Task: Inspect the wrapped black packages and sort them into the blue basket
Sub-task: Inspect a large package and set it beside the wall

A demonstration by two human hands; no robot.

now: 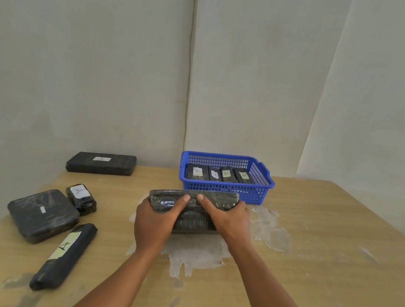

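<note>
A long black wrapped package [218, 200] is tilted up on the table's middle, just in front of the blue basket [259, 196]. My left hand [156, 218] grips its left end and my right hand [227, 220] grips its right part, thumbs on the upper face. No label shows on the face toward me. The basket holds several black packages [215, 174] with white labels marked A.
On the left of the wooden table [326, 250] lie a flat black package [101, 163] at the back, a small labelled one [81, 198], a wide squarish one [42, 215] and a long narrow one [65, 256]. White worn patches mark the tabletop. A wall stands close behind.
</note>
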